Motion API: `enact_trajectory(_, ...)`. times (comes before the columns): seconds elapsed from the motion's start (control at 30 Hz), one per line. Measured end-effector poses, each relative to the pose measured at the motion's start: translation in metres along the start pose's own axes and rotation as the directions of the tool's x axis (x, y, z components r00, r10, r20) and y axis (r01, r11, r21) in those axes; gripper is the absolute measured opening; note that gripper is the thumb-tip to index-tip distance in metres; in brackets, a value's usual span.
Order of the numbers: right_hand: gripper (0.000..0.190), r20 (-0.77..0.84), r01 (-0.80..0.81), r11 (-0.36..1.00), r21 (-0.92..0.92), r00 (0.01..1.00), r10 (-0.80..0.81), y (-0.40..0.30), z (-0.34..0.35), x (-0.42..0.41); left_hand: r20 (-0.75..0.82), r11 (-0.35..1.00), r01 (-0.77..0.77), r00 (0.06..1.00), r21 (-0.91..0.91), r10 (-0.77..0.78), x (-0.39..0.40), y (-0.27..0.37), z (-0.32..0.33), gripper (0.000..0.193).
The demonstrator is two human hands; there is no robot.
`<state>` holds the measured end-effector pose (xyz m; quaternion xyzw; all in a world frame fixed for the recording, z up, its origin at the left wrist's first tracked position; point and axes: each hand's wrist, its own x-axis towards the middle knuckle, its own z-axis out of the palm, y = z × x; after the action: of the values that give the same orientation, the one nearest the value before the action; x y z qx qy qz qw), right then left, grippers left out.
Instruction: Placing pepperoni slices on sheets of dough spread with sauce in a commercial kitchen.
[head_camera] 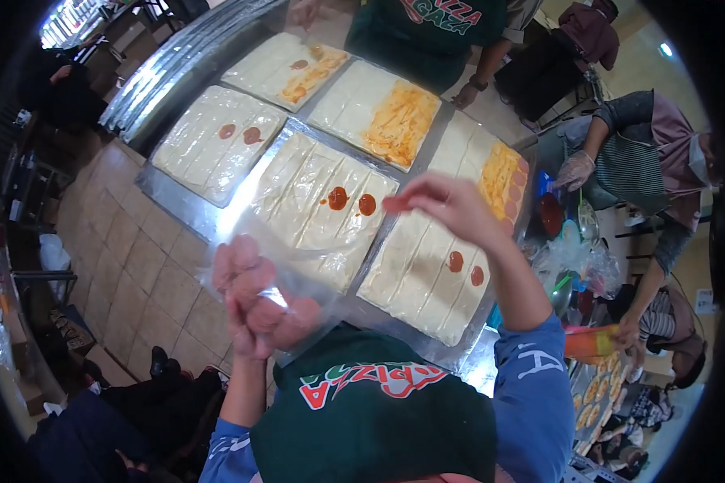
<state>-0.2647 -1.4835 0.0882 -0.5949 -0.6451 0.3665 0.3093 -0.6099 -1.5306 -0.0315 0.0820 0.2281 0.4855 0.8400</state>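
My left hand [248, 326] holds up a clear plastic bag [326, 281] with several round pink slices of sausage [260, 290] inside. My right hand [450, 202], slightly blurred, pinches one reddish sausage slice [397, 204] above the gap between two dough sheets. Beneath it lies a scored rectangular dough sheet [296, 193] with two dabs of red sauce [337, 198]. Nearer my body, another scored dough sheet [393, 284] also bears two red dabs [455, 261]. Part of a third sheet [489, 175] is spread with orange filling, with a row of sausage slices [516, 187] along its edge.
More dough sheets [214, 145] lie on the metal table [181, 205]; one carries orange filling [402, 124]. Across the table stands a person in a green apron [417, 36]. At right, a gloved hand [575, 170] is near a bowl of red sauce [550, 214].
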Motion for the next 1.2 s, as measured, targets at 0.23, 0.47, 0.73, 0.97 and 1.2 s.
enact_trajectory(0.23, 0.015, -0.295, -0.219, 0.941, -0.260, 0.945, 0.138, 0.110, -0.025, 0.085, -0.130, 0.989, -0.149, 0.980, 0.010, 0.149, 0.015, 0.032, -0.017, 0.063)
enact_trajectory(0.47, 0.018, -0.203, -0.268, 0.960, -0.082, 0.947, 0.248, 0.167, -0.009, 0.110, -0.067, 0.986, -0.161, 0.984, 0.047, 0.164, 0.023, 0.042, -0.032, 0.062)
enact_trajectory(0.73, 0.018, -0.204, -0.359, 0.920, -0.155, 0.923, 0.326, 0.183, -0.011, 0.111, -0.185, 0.979, -0.189, 0.967, -0.071, 0.173, 0.038, 0.035, -0.011, 0.064)
enact_trajectory(0.97, 0.021, -0.263, -0.358, 0.891, -0.278, 0.921, 0.287, 0.174, -0.007, 0.116, -0.056, 0.981, -0.183, 0.982, -0.062, 0.180, 0.039, 0.032, 0.003, 0.062)
enact_trajectory(1.2, 0.017, -0.424, -0.178, 0.858, -0.482, 0.904, -0.050, 0.178, 0.005, 0.105, -0.132, 0.975, -0.211, 0.971, -0.067, 0.201, 0.032, 0.034, -0.006, 0.061)
